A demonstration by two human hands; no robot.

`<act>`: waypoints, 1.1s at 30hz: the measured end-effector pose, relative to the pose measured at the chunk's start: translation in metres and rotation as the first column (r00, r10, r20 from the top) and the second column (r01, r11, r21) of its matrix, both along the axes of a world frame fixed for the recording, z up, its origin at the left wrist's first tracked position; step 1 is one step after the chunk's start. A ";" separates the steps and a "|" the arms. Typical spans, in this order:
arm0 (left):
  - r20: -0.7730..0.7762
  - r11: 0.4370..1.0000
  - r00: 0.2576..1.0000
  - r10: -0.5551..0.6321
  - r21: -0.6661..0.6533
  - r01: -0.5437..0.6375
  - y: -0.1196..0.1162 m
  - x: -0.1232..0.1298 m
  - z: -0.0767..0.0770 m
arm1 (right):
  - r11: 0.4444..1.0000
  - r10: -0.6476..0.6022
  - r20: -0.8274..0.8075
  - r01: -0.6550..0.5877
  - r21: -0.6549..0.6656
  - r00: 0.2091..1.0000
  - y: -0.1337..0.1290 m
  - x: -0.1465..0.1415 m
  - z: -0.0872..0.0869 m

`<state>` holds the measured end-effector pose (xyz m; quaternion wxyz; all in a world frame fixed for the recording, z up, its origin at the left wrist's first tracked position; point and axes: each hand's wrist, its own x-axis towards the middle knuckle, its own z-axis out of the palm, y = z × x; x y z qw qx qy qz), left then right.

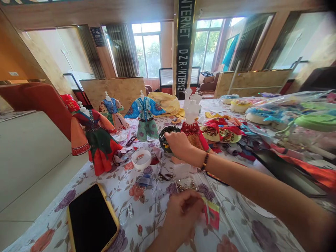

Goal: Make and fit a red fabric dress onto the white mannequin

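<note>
My right hand (180, 145), with a beaded bracelet on its wrist, reaches over the black woven basket (165, 134); its fingers dip toward the inside and their tips are hidden. Low in the centre, my left hand (183, 210) is curled and closed round a small red, yellow and green piece of fabric (212, 213), which sticks out to the right. A clear box of small shiny beads (186, 184) lies just beyond my left hand. To its left is a round white dish (141, 159).
A phone (93, 218) in a yellow case lies at the front left. Dressed doll forms (147, 112) stand across the back. Fabric pieces (223, 133) and plastic-wrapped items (275, 112) are heaped at the right. A red chair (47, 101) stands at the left.
</note>
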<state>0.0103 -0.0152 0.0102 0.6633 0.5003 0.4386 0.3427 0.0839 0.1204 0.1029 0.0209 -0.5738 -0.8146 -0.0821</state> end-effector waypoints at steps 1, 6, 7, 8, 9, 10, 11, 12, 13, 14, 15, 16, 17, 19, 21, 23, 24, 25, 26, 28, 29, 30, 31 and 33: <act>0.013 1.000 1.000 0.005 0.011 -0.005 0.000 0.000 0.000 | 1.000 -0.010 -0.048 0.011 0.012 0.999 -0.007 0.006 -0.001; 0.052 0.997 0.999 0.002 0.080 -0.006 -0.002 -0.002 0.005 | 0.998 0.060 -0.284 -0.066 -0.012 0.957 -0.046 0.051 -0.013; 0.033 0.997 0.999 -0.016 0.082 0.013 -0.002 -0.003 0.005 | 0.991 0.102 -0.326 -0.123 -0.044 0.940 -0.055 0.061 -0.017; 0.016 0.996 0.999 -0.030 0.090 0.029 -0.002 -0.003 0.005 | 0.978 0.144 -0.366 -0.189 -0.089 0.919 -0.063 0.071 -0.022; 0.006 0.994 0.999 -0.038 0.105 0.037 -0.002 -0.003 0.005 | 0.960 0.175 -0.400 -0.247 -0.135 0.900 -0.070 0.080 -0.027; 0.008 0.991 0.999 -0.042 0.127 0.041 -0.001 -0.003 0.005 | 0.940 0.199 -0.430 -0.296 -0.170 0.881 -0.077 0.089 -0.032; 0.022 0.988 0.999 -0.044 0.150 0.040 0.000 -0.004 0.005 | 0.911 0.223 -0.479 -0.357 -0.208 0.849 -0.084 0.097 -0.037; 0.042 0.985 0.998 -0.047 0.166 0.040 0.001 -0.004 0.005 | 0.866 0.207 -0.594 -0.428 -0.258 0.778 -0.090 0.103 -0.042; 0.060 0.984 0.997 -0.055 0.174 0.044 0.001 -0.004 0.004 | 0.829 0.181 -0.673 -0.480 -0.287 0.717 -0.096 0.108 -0.047; 0.068 0.984 0.996 -0.061 0.174 0.049 0.002 -0.004 0.003 | 0.804 0.149 -0.727 -0.511 -0.305 0.670 -0.100 0.112 -0.051; 0.066 0.984 0.996 -0.064 0.173 0.052 0.002 -0.005 0.002 | 0.785 0.117 -0.766 -0.531 -0.319 0.632 -0.104 0.114 -0.055; 0.057 0.984 0.996 -0.064 0.172 0.053 0.002 -0.005 0.001 | 0.779 0.090 -0.788 -0.536 -0.325 0.609 -0.108 0.115 -0.058; 0.044 0.984 0.997 -0.060 0.171 0.052 0.002 -0.005 0.000 | 0.779 0.066 -0.803 -0.533 -0.329 0.592 -0.110 0.116 -0.061; 0.025 0.984 0.998 -0.049 0.171 0.044 0.002 -0.006 -0.002 | 0.787 0.034 -0.829 -0.527 -0.322 0.558 -0.114 0.115 -0.064; 0.029 0.986 0.999 -0.040 0.162 0.035 0.001 -0.006 -0.003 | 0.792 0.009 -0.844 -0.519 -0.321 0.537 -0.116 0.115 -0.065; 0.046 0.989 0.999 -0.028 0.146 0.021 0.001 -0.006 -0.003 | 0.801 -0.026 -0.839 -0.491 -0.343 0.544 -0.117 0.114 -0.064; 0.056 0.990 0.998 -0.026 0.137 0.018 0.001 -0.006 -0.002 | 0.807 -0.044 -0.832 -0.471 -0.356 0.553 -0.117 0.114 -0.062; 0.066 0.992 0.997 -0.028 0.126 0.019 0.000 -0.006 -0.001 | 0.815 -0.057 -0.824 -0.451 -0.365 0.564 -0.117 0.114 -0.061; 0.074 0.993 0.997 -0.033 0.113 0.025 0.000 -0.006 0.000 | 0.823 -0.061 -0.816 -0.434 -0.367 0.575 -0.117 0.114 -0.059; 0.088 0.995 0.995 -0.055 0.083 0.047 0.000 -0.006 0.002 | 0.840 -0.034 -0.807 -0.421 -0.343 0.589 -0.117 0.114 -0.054; 0.095 0.996 0.993 -0.066 0.068 0.060 0.000 -0.006 0.003 | 0.845 -0.005 -0.802 -0.426 -0.323 0.597 -0.117 0.114 -0.052; 0.104 0.996 0.992 -0.077 0.052 0.071 -0.001 -0.006 0.004 | 0.847 0.028 -0.792 -0.435 -0.305 0.610 -0.116 0.114 -0.050; 0.114 0.996 0.990 -0.086 0.034 0.083 -0.001 -0.007 0.005 | 0.848 0.066 -0.777 -0.446 -0.287 0.626 -0.116 0.114 -0.047; 0.138 0.994 0.985 -0.106 -0.007 0.108 -0.002 -0.007 0.006 | 0.842 0.155 -0.737 -0.478 -0.250 0.658 -0.114 0.114 -0.042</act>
